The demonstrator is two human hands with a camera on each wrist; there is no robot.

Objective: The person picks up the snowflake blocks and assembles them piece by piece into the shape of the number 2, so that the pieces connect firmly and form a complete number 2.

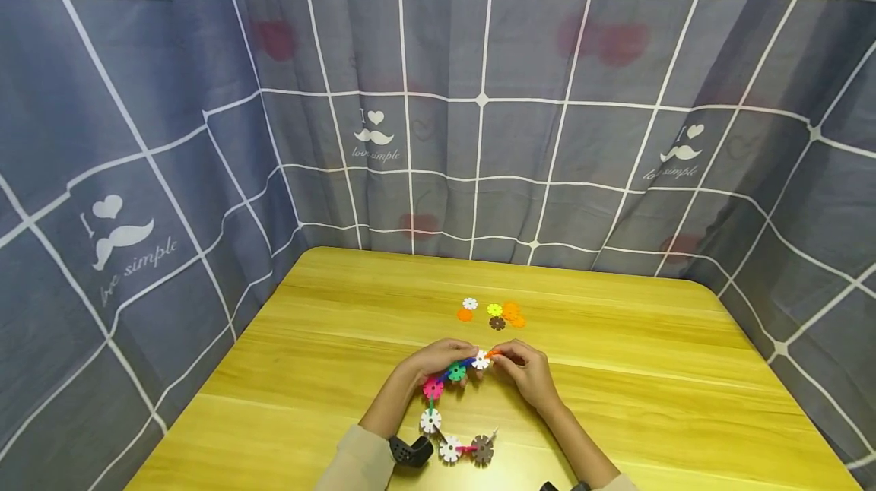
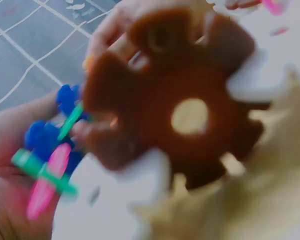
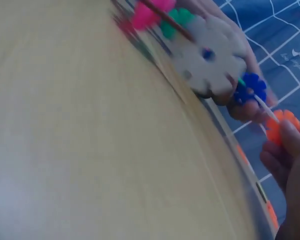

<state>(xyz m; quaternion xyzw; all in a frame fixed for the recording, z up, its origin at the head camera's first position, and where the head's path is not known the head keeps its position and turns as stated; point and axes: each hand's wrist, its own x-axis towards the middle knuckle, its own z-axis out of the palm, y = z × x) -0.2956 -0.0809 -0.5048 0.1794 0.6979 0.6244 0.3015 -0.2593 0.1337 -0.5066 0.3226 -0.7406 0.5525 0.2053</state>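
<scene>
A chain of notched plastic snowflake discs curves between the hands. My left hand [image 1: 436, 356] holds it near the upper end, around the green disc [image 1: 456, 372] and a blue one [image 3: 251, 89]. With thumb and fingers, my right hand [image 1: 528, 373] pinches an orange disc [image 3: 277, 131], which meets the white disc [image 1: 481, 360] at the chain's end. Lower down hang a pink disc [image 1: 433, 388], a white disc [image 1: 430, 421] and another white disc [image 1: 450, 449]. A brown disc [image 2: 155, 100] near the other end looms large and blurred in the left wrist view.
Loose discs lie farther back on the wooden table [image 1: 616, 339]: a white one [image 1: 469, 303], a yellow one [image 1: 494, 310], a brown one [image 1: 497, 323] and several orange ones [image 1: 511, 312]. A grey checked curtain [image 1: 438, 134] surrounds the table's back and sides.
</scene>
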